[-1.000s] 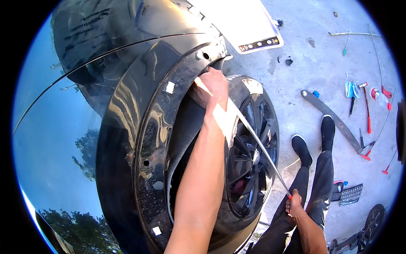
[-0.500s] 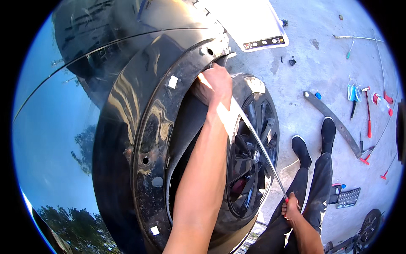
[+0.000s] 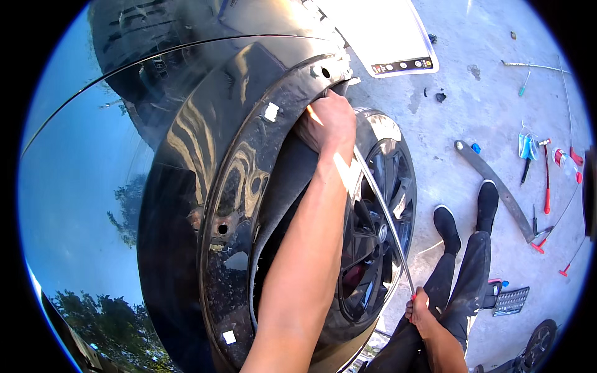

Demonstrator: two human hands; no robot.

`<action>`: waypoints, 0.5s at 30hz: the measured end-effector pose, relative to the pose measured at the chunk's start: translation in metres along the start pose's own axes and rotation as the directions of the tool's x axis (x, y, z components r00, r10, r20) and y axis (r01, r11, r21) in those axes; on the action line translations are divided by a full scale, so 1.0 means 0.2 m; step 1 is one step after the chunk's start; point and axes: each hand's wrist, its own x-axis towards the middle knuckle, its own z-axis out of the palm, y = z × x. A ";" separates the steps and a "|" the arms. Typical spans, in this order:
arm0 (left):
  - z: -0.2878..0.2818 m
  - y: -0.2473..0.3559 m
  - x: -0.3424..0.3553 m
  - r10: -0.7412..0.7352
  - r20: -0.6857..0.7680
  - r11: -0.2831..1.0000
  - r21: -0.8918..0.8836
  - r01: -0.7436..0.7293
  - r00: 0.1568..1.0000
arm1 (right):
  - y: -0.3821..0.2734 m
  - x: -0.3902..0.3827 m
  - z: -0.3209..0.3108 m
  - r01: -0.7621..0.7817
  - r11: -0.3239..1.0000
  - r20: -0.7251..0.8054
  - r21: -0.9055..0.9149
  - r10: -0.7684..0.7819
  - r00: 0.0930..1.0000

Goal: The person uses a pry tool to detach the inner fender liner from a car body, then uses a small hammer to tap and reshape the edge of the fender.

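Observation:
A long metal dent-repair rod (image 3: 387, 214) with a red handle slants up across the front of the wheel (image 3: 373, 245). My right hand (image 3: 421, 308) is closed round its handle, low beside my leg. Its upper end runs under my left hand (image 3: 333, 124), which is closed on it at the top of the wheel arch. The left fingertips and the rod's tip are hidden in the gap between the black fender lining (image 3: 273, 217) and the tyre. Bare bodywork flange with holes (image 3: 239, 205) curves along the arch, beside the glossy dark car panel (image 3: 186, 155).
A white light board (image 3: 398, 37) stands beyond the arch. On the concrete lie a long dark strip (image 3: 497, 189), a red-handled hammer (image 3: 546, 177), a plastic bottle (image 3: 564, 161) and several rods. A wheeled seat (image 3: 538, 345) shows at lower right.
The whole view has shifted slightly, so the car and ground appear further right. My right hand and the rod's handle have swung a little left; my left hand keeps its place at the arch.

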 end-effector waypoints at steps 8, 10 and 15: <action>-0.13 0.16 -0.07 0.203 0.530 0.039 0.836 -0.548 0.823 | -0.06 -0.17 -0.15 0.026 0.999 -0.034 -0.032 -0.027 0.999; -0.11 0.15 -0.06 0.260 0.531 -0.045 0.841 -0.540 0.806 | -0.03 -0.09 -0.11 0.014 1.000 -0.021 -0.002 -0.014 1.000; -0.11 0.21 -0.09 0.190 0.643 -0.104 0.765 -0.636 0.742 | -0.07 -0.03 -0.09 0.070 0.996 -0.030 0.052 -0.068 0.997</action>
